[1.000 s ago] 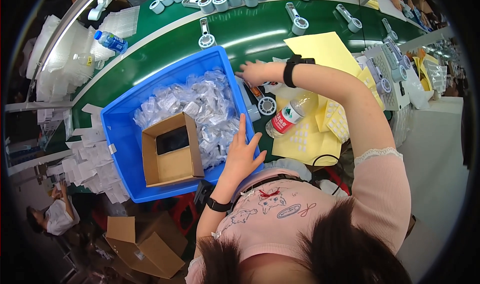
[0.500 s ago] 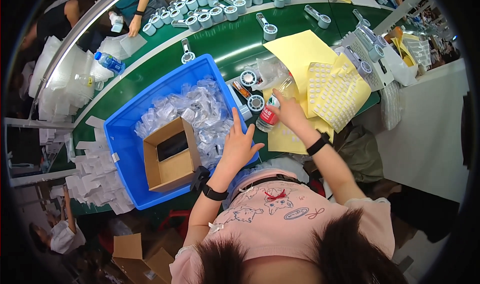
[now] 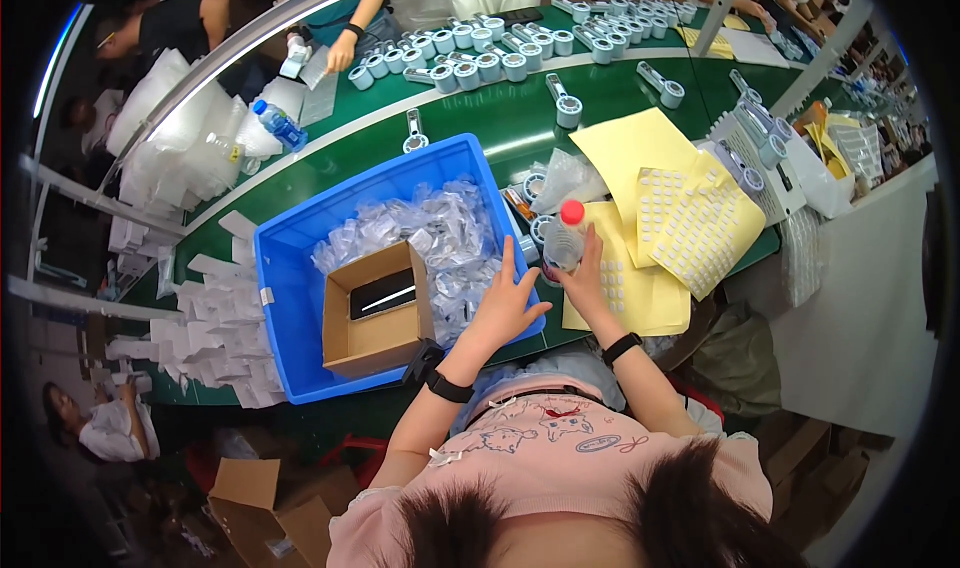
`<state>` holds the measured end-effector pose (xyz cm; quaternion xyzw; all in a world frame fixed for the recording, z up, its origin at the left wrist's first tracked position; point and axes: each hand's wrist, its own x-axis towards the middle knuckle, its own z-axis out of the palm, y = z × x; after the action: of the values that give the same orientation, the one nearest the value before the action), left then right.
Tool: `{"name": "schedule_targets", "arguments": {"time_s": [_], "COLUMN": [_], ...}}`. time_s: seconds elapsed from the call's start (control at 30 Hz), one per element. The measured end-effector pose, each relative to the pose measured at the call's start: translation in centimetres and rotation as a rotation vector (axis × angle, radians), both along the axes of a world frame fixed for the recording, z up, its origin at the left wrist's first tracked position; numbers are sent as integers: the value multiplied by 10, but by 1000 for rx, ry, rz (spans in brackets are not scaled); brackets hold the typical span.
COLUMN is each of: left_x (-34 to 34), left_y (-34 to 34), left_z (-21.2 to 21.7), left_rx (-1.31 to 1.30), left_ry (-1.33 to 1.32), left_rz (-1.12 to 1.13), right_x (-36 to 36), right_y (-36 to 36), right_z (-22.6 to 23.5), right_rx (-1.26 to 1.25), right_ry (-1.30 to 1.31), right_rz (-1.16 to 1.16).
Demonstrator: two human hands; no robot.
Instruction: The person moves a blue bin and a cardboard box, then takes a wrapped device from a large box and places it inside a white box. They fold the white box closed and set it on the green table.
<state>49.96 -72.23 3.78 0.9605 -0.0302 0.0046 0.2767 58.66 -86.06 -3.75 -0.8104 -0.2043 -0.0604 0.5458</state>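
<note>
My right hand (image 3: 588,280) is wrapped round a clear plastic bottle (image 3: 563,245) with a red cap, which stands tilted with its cap toward me. My left hand (image 3: 503,310) has its fingers spread, holds nothing, and hovers by the right edge of a blue bin (image 3: 290,288). Inside the bin are many clear-bagged pieces (image 3: 400,213) and an open cardboard box (image 3: 345,336) with a dark phone-like slab (image 3: 375,293) in it. Beside the bottle lie yellow sheets (image 3: 620,148), some covered with small white dots.
Round-headed light-blue devices with handles (image 3: 566,110) stand across the green table (image 3: 350,173). White folded pieces (image 3: 205,318) are piled left of the bin. A blue-labelled bottle (image 3: 280,126) lies farther off. Another person's hand (image 3: 342,50) is across the table.
The bottle, which lay slanted under my right hand, is now gripped and raised with its cap up. My left hand stays by the bin edge. The whole view has shifted.
</note>
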Motion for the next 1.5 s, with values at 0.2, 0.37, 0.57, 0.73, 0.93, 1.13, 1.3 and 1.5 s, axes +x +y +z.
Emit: {"name": "schedule_targets", "arguments": {"time_s": [0.2, 0.37, 0.57, 0.73, 0.93, 1.13, 1.3, 1.5], "left_x": [-22, -74, -164, -192, -191, -206, -209, -204], "left_y": [-12, 18, 39, 77, 96, 84, 78, 64], "left_z": [10, 32, 10, -14, -25, -29, -38, -96], "left_rx": [-60, 20, 73, -653, -1531, -1373, -1489, -1499], "left_ry": [-123, -122, -619, -826, -820, -823, -944, -400], "left_rz": [176, 76, 781, 1799, 1532, 1419, 1350, 1581], "right_x": [-7, -18, -46, -60, -60, -66, -67, -63], "right_y": [-4, -22, -38, -5, 0, -12, -14, -11], "right_z": [-43, -36, 62, 64, 48, 53, 48, 54], "right_rx": [101, -26, -152, -337, -217, -218, -173, -140], "right_ry": [42, -26, -260, 133, 184, 219, 246, 450], "right_rz": [24, 89, 146, 323, 332, 339, 329, 391]}}
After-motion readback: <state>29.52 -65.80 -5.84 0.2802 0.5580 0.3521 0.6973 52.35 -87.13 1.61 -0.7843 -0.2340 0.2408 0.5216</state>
